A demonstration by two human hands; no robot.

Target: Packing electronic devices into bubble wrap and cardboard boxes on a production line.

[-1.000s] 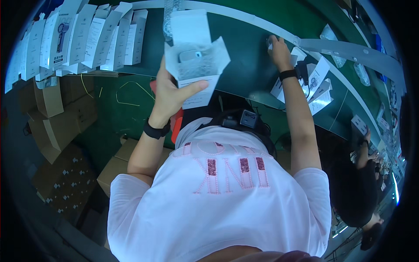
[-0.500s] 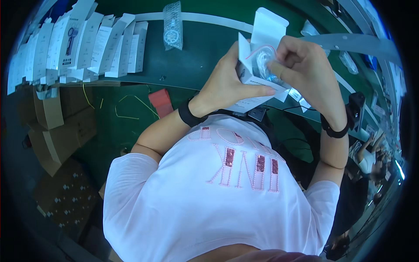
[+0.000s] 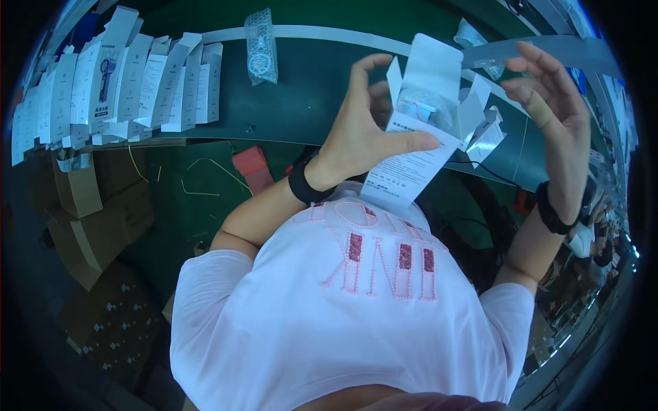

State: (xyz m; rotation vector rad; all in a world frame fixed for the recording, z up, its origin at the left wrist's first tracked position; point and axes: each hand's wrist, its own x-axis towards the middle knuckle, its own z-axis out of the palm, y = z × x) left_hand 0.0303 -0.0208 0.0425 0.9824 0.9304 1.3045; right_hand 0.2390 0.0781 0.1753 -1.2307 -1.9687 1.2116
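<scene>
A white printed carton [image 3: 406,164] stands tilted in front of my chest, its top lid and side flaps raised. My left hand [image 3: 349,137] grips it, thumb across the near face and fingers around the far left side. Inside the mouth sits a clear plastic bag [image 3: 442,113] with a pale coiled item, partly hidden by the carton walls. To the right of the carton, my right hand [image 3: 558,113] is raised with its fingers apart and nothing in it. A second white carton [image 3: 488,135] with opened flaps lies just behind on the bench.
Several upright white cartons [image 3: 103,82] line the left of the dark green bench [image 3: 301,103]. A bubble-wrapped item [image 3: 261,51] lies behind. Clear plastic packets [image 3: 469,33] are at the far right. Brown cardboard boxes [image 3: 89,240] and a red object [image 3: 253,169] sit below.
My right hand has let go of the bagged item in the carton and moved away to the right, its fingers spreading. The carton has come slightly down, showing more of its printed face.
</scene>
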